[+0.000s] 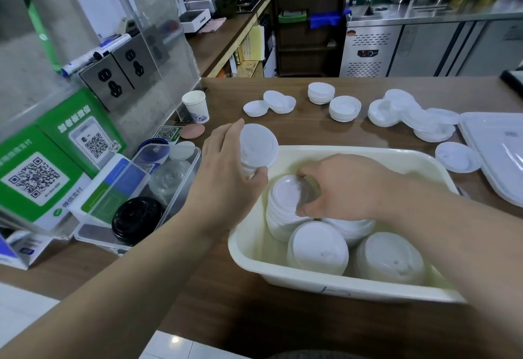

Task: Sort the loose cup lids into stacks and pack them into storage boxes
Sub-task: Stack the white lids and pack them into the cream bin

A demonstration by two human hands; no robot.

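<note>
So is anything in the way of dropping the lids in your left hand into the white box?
Partly. The right hand and the pile it grips lie just inside the box, next to the lids in the left hand. The box's far strip looks bare.

My left hand (223,172) hid the lower held lids (259,146), my right hand (339,189) hid part of the lid stack (283,203) in the bin (325,285), and the edge cut off the tray (495,155).
</note>
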